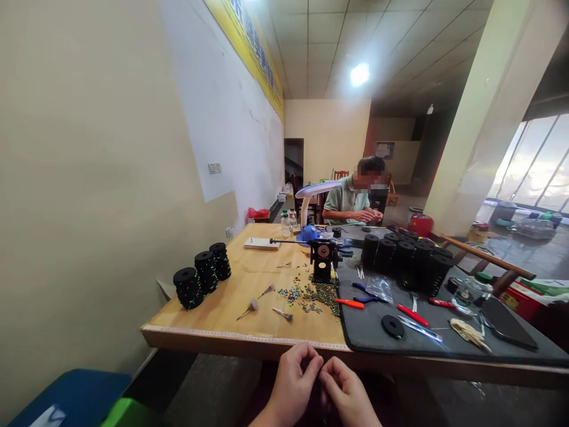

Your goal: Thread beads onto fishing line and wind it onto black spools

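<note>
My left hand (295,379) is in front of the table's near edge, its thumb and index finger pinched together. Beside it my right hand (345,388) makes a similar pinch, the fingertips of both hands almost meeting. Whatever lies between the fingers is too small or too hidden to make out. Just beyond the hands is the wooden table (213,314), with small brass-coloured pieces (322,295) heaped on it and multicoloured beads (290,294) to their left. Several small brush-like tufts, one of them a dark-ended one (283,314), lie nearer to me.
Three black spools (186,287) stand at left; more spools (404,261) crowd the grey mat (368,332). A black winding device (322,261) and a desk lamp (306,207) stand mid-table. Tweezers (420,328), pliers (367,293) and a jar (473,293) lie right. Another person (351,198) sits opposite.
</note>
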